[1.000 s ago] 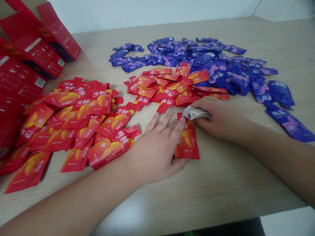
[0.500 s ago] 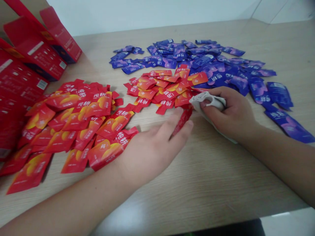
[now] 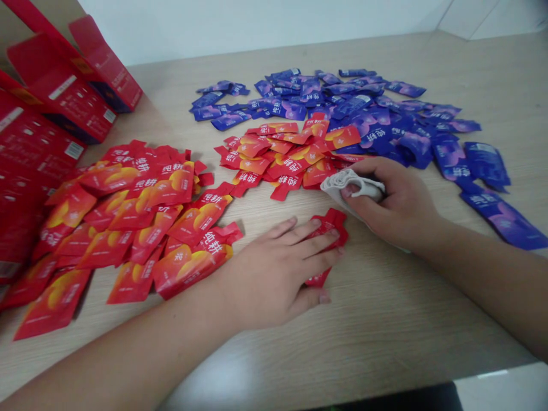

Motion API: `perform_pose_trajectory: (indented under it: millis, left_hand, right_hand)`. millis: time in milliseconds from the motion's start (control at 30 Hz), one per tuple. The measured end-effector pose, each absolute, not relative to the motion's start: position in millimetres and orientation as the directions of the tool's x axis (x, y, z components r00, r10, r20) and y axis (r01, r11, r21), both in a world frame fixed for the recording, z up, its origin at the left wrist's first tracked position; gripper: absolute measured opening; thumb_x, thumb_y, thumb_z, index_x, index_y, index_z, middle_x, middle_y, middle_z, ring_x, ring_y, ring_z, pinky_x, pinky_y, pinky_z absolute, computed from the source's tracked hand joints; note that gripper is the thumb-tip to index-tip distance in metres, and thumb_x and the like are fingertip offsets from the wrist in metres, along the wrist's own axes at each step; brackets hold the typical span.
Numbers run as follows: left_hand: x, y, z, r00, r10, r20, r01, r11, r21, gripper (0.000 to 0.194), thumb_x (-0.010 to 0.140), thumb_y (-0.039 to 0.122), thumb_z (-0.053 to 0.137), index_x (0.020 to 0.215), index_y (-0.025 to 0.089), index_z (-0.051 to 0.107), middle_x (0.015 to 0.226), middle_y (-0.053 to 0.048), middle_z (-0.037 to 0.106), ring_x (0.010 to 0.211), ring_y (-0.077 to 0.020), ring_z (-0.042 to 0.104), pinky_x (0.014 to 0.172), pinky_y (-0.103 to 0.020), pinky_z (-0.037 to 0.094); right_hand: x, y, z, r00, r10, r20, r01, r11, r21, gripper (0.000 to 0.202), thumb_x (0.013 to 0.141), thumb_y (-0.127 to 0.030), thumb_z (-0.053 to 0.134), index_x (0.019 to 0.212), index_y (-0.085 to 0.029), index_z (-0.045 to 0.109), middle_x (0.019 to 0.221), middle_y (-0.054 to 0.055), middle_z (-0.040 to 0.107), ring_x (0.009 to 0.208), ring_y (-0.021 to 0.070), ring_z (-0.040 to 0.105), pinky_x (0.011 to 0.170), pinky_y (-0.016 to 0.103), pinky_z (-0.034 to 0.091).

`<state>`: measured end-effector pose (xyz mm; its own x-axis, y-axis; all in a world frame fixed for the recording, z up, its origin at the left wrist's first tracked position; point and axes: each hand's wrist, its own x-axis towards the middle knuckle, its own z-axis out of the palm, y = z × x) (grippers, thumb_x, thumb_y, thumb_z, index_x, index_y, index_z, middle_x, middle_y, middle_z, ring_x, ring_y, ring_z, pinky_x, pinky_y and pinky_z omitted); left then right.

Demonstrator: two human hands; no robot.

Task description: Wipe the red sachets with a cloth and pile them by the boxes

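My left hand (image 3: 278, 268) lies flat with its fingers spread over a red sachet (image 3: 331, 228), which rests back side up on the wooden table (image 3: 385, 337). A folded white cloth (image 3: 353, 185) is gripped in my right hand (image 3: 394, 200), just right of that sachet. Behind the hands lies a small pile of red and orange sachets (image 3: 291, 162). A larger pile of the same sachets (image 3: 128, 205) spreads to the left of my left hand.
Many purple sachets (image 3: 377, 134) are heaped at the back and right, a few trailing toward the right edge. Open red boxes (image 3: 64, 91) stand at the back left. A pale wall (image 3: 257, 23) rises behind the table.
My left hand has gone from holding the red sachet on edge between its fingers to lying flat on it, slightly nearer me. The cloth in my right hand has shifted a little left.
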<state>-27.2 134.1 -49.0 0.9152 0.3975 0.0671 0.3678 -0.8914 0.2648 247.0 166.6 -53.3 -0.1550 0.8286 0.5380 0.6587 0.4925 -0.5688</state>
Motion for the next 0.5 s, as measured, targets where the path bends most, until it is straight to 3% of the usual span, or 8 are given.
perform_pose_trajectory:
  millis: [167,267,367,500]
  left_hand:
    - [-23.6,136.2,-45.3,0.855,0.513,0.072,0.479,-0.836,0.267,0.071,0.109,0.065,0.055,0.162,0.018,0.057,0.166,-0.013,0.057,0.147,-0.0393,0.052,0.12,-0.059,0.043]
    - [-24.1,142.2,-42.5,0.825,0.56,0.074,0.522,-0.806,0.28,0.055,0.114,0.045,0.048,0.158,0.015,0.06,0.161,-0.015,0.061,0.136,-0.0378,0.058,0.111,-0.059,0.049]
    - [-26.4,147.0,-43.8,0.78,0.621,0.077,0.58,-0.763,0.286,0.049,0.112,0.024,0.043,0.157,0.017,0.06,0.162,-0.012,0.06,0.142,-0.0363,0.056,0.115,-0.059,0.047]
    - [-27.3,146.5,-45.4,0.731,0.681,0.045,0.64,-0.707,0.301,0.049,0.113,0.026,0.042,0.16,0.021,0.056,0.165,-0.008,0.059,0.157,-0.0387,0.045,0.127,-0.068,0.034]
  right_hand:
    - [244.2,165.7,-51.0,-0.175,0.838,0.517,0.645,0.494,-0.583,0.018,0.095,-0.029,0.073,0.112,-0.026,0.07,0.1,0.005,0.078,0.084,0.0251,0.074,0.074,0.042,0.061]
    - [244.9,165.6,-50.7,-0.187,0.847,0.498,0.661,0.483,-0.574,0.018,0.096,-0.03,0.072,0.113,-0.027,0.07,0.103,0.006,0.078,0.085,0.0265,0.074,0.076,0.044,0.061]
    - [246.7,163.9,-49.6,-0.208,0.841,0.499,0.675,0.493,-0.549,0.022,0.094,-0.028,0.073,0.115,-0.027,0.07,0.105,0.006,0.079,0.088,0.0278,0.075,0.078,0.044,0.062]
    - [246.8,154.2,-46.5,-0.375,0.783,0.496,0.665,0.6,-0.445,0.039,0.09,-0.02,0.074,0.128,-0.024,0.067,0.12,0.01,0.079,0.103,0.0297,0.075,0.09,0.045,0.061]
